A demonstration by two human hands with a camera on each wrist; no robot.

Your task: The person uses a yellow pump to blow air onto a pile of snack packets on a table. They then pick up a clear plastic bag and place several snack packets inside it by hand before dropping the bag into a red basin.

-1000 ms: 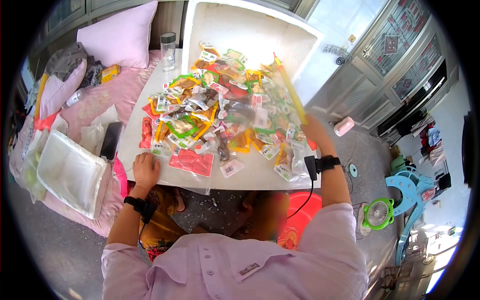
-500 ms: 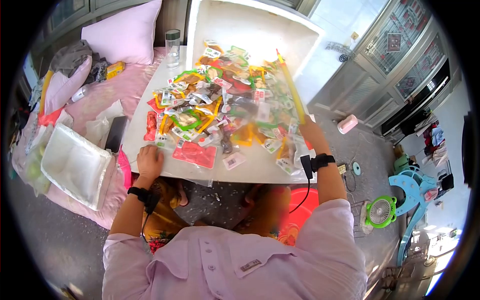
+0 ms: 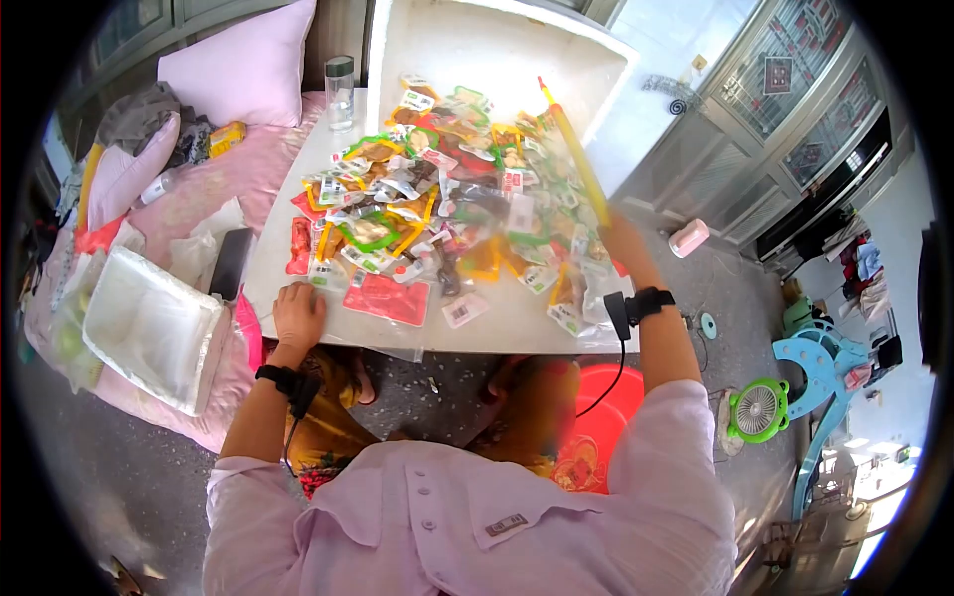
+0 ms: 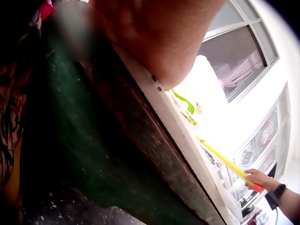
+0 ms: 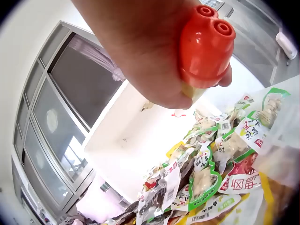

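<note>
A pink bed [image 3: 199,189] stands left, glass-fronted cabinets [image 3: 795,109] right, on speckled grey floor [image 3: 119,467].

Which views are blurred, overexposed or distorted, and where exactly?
Head view: strong fisheye bending inside a black round border; the white box is washed out. Left wrist view: the left hand is close and blurred, the table underside dark. Right wrist view: the stick shows its red end sharp, and the snack packets are fairly clear.
</note>
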